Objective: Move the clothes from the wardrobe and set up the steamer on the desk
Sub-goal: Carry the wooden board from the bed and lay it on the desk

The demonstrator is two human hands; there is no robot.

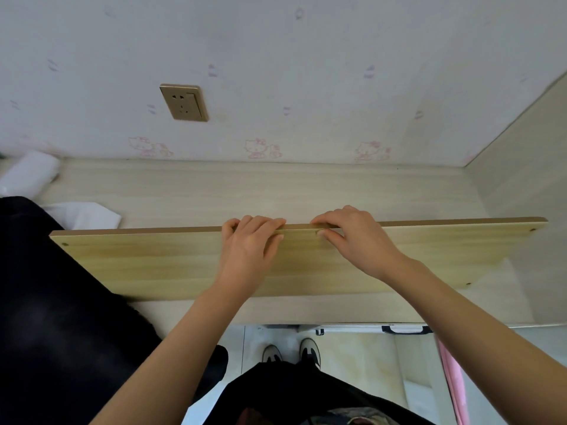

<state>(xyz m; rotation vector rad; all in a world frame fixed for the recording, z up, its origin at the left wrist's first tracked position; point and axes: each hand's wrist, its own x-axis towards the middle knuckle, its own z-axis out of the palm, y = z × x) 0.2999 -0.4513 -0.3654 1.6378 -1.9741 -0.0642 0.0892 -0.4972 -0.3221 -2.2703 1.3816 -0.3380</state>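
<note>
A long pale wooden board (153,262) stands on its long edge across the light wood desk (276,191), tilted toward me. My left hand (248,250) grips its top edge near the middle, fingers curled over the far side. My right hand (352,237) grips the same edge just to the right, thumb on the near face. A dark garment (55,302) lies heaped on the desk's left part and hangs over its front. A white garment (86,214) peeks out behind it. No steamer is in view.
A wall socket (184,102) sits in the papered wall behind the desk. A white roll (30,173) lies at the far left. A side panel (521,179) closes the desk on the right. Below are my shoes (291,354) on a tiled floor, and pink fabric (451,378) at the right.
</note>
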